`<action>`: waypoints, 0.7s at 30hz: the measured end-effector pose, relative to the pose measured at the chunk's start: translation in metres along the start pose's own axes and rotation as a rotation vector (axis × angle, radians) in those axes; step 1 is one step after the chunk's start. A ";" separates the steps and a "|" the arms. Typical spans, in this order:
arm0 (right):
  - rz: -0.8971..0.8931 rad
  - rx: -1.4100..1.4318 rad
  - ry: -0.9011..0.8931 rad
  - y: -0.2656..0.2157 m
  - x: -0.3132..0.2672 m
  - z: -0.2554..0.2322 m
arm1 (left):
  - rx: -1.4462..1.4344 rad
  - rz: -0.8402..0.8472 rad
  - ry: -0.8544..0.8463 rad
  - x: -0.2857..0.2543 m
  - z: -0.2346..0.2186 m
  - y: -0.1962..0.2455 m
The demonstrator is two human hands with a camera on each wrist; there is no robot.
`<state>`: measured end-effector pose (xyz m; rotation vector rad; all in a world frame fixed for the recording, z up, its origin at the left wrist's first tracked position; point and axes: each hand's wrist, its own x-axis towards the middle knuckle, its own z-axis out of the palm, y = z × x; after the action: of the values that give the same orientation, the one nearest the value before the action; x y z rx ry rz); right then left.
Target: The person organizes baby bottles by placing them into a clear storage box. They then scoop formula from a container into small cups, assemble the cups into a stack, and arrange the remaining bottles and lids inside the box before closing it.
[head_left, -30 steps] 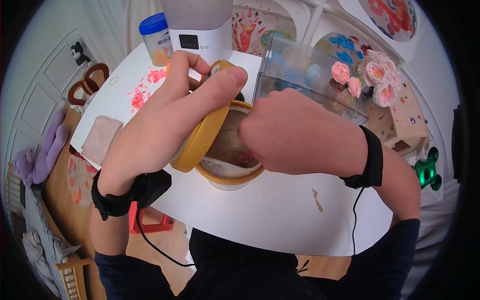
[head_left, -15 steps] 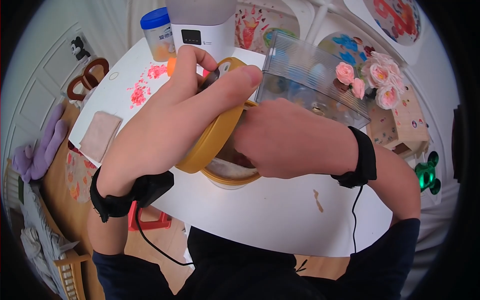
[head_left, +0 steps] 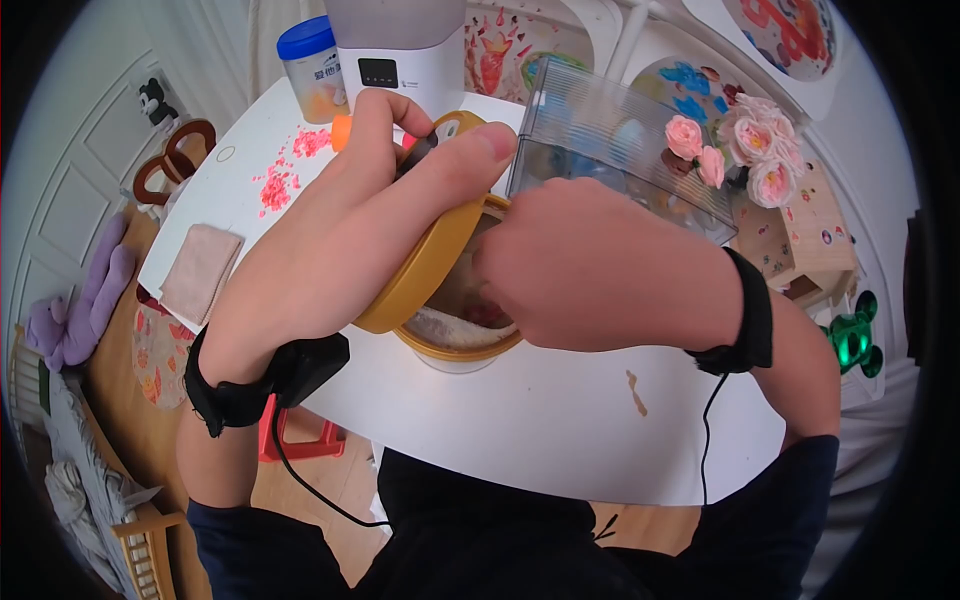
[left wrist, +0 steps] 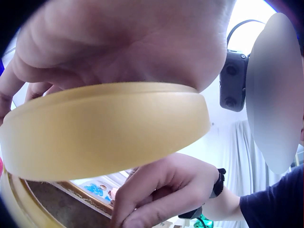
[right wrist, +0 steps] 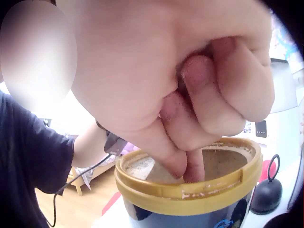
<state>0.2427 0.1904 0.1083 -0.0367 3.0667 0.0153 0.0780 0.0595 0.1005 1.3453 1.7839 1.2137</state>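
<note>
A round can with a yellow rim [head_left: 455, 352] [right wrist: 190, 190] stands on the white table [head_left: 540, 430], with pale powder inside. My left hand [head_left: 440, 140] [left wrist: 123, 47] grips its yellow lid [head_left: 420, 265] [left wrist: 104, 137] and holds it tilted on edge over the can's left side. My right hand [head_left: 520, 280] [right wrist: 190, 166] is curled, with its thumb and fingertip dipped inside the can's mouth. A small pink-red object [head_left: 487, 316] shows in the powder just under this hand; the fingertips seem to pinch it, but the grip itself is hidden.
Behind the can stand a white appliance with a display [head_left: 400, 60], a blue-capped jar [head_left: 310, 60] and a clear ribbed plastic box [head_left: 610, 140]. Pink flowers [head_left: 740, 150] are at the right. A beige cloth [head_left: 200, 275] and pink crumbs [head_left: 280, 185] lie at the left.
The lid has been tipped a little steeper in my left hand. My right hand has stayed in the can's mouth, shifting only slightly.
</note>
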 end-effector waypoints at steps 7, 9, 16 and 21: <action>0.167 0.063 0.081 0.001 -0.043 -0.011 | 0.015 -0.028 -0.006 0.004 0.004 -0.004; 0.235 0.185 0.151 0.006 -0.061 -0.007 | 0.062 -0.021 -0.009 0.003 0.004 -0.003; 0.493 0.230 0.227 0.027 -0.119 0.028 | 0.216 0.048 -0.048 0.002 -0.001 -0.006; 0.652 0.305 0.320 0.043 -0.146 0.062 | 0.325 0.061 0.018 0.002 -0.002 -0.007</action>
<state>0.3921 0.2374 0.0574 1.0601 3.1811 -0.4569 0.0726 0.0604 0.0956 1.5810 2.0304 0.9980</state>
